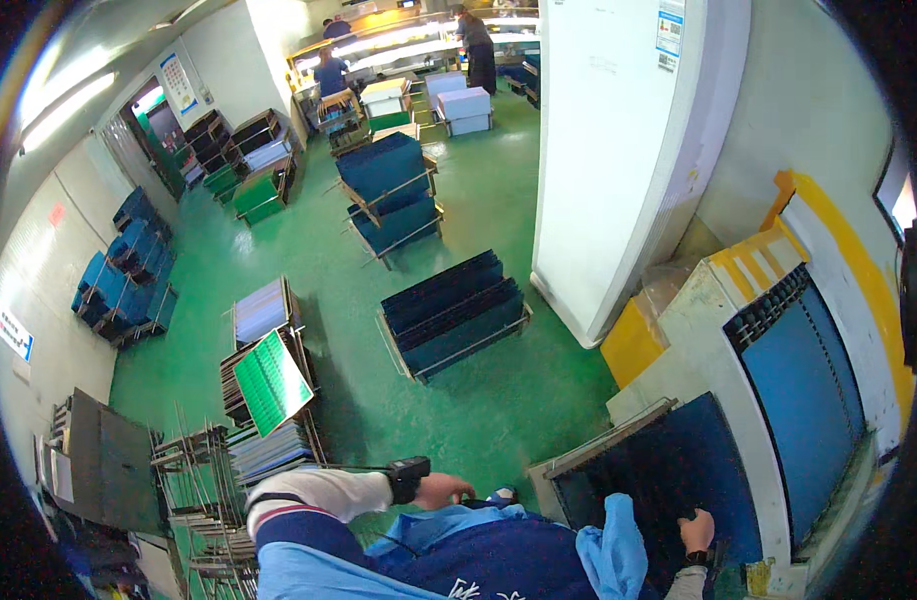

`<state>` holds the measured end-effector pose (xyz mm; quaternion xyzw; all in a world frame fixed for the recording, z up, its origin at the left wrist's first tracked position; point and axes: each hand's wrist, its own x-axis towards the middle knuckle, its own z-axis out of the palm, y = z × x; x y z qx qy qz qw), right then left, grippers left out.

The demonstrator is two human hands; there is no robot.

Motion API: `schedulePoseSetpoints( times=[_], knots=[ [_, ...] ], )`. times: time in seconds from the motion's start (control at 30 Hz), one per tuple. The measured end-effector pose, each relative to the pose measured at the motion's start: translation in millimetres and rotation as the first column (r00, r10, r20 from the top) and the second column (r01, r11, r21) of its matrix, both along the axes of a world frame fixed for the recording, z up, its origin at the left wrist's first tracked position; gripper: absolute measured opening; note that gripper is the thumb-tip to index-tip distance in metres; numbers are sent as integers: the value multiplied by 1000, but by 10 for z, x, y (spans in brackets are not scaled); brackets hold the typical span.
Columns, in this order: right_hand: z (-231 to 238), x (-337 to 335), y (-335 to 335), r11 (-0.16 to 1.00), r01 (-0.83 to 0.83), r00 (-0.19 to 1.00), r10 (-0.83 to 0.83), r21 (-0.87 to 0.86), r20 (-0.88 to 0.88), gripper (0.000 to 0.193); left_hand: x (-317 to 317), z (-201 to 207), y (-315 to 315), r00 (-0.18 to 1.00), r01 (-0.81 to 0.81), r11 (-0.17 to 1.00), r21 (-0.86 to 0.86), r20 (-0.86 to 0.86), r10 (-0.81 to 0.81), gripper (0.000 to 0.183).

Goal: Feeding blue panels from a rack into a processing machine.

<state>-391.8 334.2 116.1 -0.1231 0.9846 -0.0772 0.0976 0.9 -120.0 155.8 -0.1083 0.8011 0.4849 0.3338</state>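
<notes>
My left hand (442,490) is low in front of my body, beside the light-blue cloth of my clothing. A black device is strapped at that wrist, and the fingertips are partly hidden. On the right, my right hand (695,530) is closed, its fingers curled in front of dark-blue panels (713,440). What it grips, if anything, cannot be made out. Those panels stand in a rack (608,438) against the white and yellow machine. Set into the machine's sloping front is a blue panel (808,390) beside a dark slotted strip.
Ahead stands a rack of dark panels (453,315). A bright green panel (273,382) lies on racks at the left, near a stack of metal frames (213,500). A tall white cabinet (613,150) stands right of centre. Two people (475,50) (330,72) are far back.
</notes>
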Motion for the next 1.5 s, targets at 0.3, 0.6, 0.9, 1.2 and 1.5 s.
schedulePoseSetpoints(
  times=[0.3, 0.6, 0.9, 1.2, 1.5],
  knots=[
    [1, 16, 6, 1000, 25, 1000, -25, -5, 6, 44, 265, 667, -42, 897, 349, 937, -20, -282, -340, 112],
    [30, 7, -3, 999, 53, 998, -54, 5, 20, 53, 383, 603, 182, 865, 211, 962, -174, -426, -267, 92],
    [386, 117, -276, 992, 87, 996, -88, 88, 8, 43, 202, 188, 13, 799, 398, 916, -41, -476, -369, 103],
    [91, 67, -124, 992, 119, 993, -118, 36, -23, 47, 177, 62, -114, 671, 507, 860, 55, -652, -353, 104],
    [61, 117, -105, 993, 105, 993, -102, 49, -50, 45, 182, -151, -116, 656, 557, 831, -1, -612, -441, 99]
  ],
)
